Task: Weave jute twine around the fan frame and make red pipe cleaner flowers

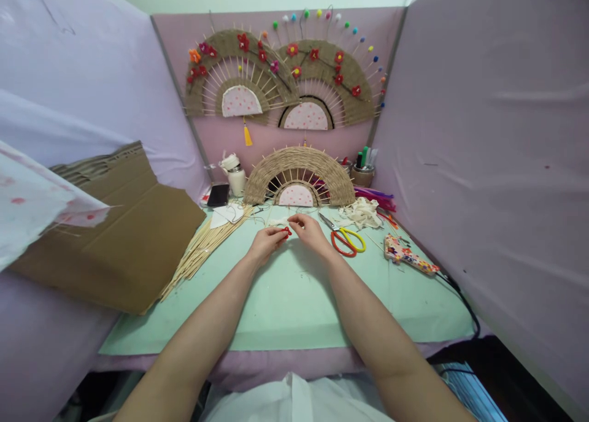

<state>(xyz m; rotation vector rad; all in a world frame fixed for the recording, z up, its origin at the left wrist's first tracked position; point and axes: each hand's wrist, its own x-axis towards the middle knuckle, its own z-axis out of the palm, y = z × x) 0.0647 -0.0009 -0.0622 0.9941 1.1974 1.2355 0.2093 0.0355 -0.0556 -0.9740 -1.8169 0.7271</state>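
Observation:
My left hand (268, 244) is closed in a pinch on a small red flower (287, 232), which looks fuzzy like pipe cleaner. Close beside it, my right hand (307, 230) has its thumb and fingertips pressed together. Whatever those fingertips hold, if anything, is too small to make out. Behind both hands a fan (299, 158) wrapped in twine over thin sticks leans upright, with a pink-spotted half circle at its base. Scissors (347, 241) with one red and one yellow handle lie just right of my right hand.
A floral glue gun (407, 253) with a black cord lies at right, near cream strips (361, 213). At left are bamboo sticks (202, 247), cardboard (110, 232), a phone (218, 195) and a white bottle (234, 175). Decorated fans (322, 60) hang behind; pens stand in a cup (362, 175).

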